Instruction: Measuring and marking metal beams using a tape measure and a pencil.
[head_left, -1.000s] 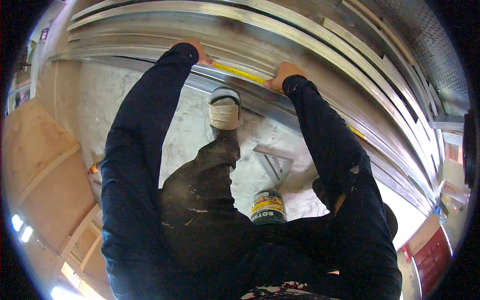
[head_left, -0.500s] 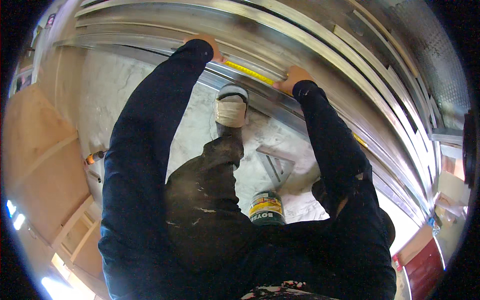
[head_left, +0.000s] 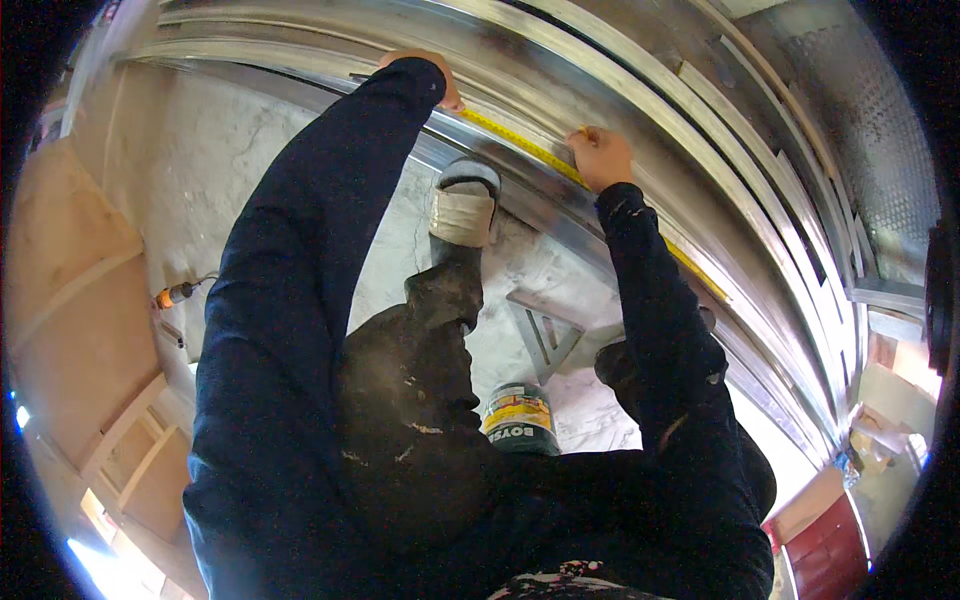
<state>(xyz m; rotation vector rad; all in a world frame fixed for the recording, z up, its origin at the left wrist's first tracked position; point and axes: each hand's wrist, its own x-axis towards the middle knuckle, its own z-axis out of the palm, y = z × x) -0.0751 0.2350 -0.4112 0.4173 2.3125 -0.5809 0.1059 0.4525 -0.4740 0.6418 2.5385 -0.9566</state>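
One yellow tape-measure blade (head_left: 520,145) lies along long metal channels (head_left: 530,200), running from just past 12 o'clock toward 3 o'clock and partly hidden under the right forearm. The left hand (head_left: 446,76), near 12 o'clock, has its thumb at the blade's upper end; how far its other fingers are closed cannot be told. The right hand (head_left: 602,158), between 1 and 2 o'clock, is curled nearly closed beside the blade; whether it holds anything small cannot be told. Good practice would be to keep the blade flat, taut and parallel to the channel edge, the left thumb steady, and to read from squarely above. Nearer the centre, at 12 o'clock, is a sandalled foot (head_left: 463,218); at 4 o'clock, a triangular set square (head_left: 545,308); between 5 and 6, a paint can (head_left: 518,420); at 9, an orange-bodied power tool (head_left: 178,294).
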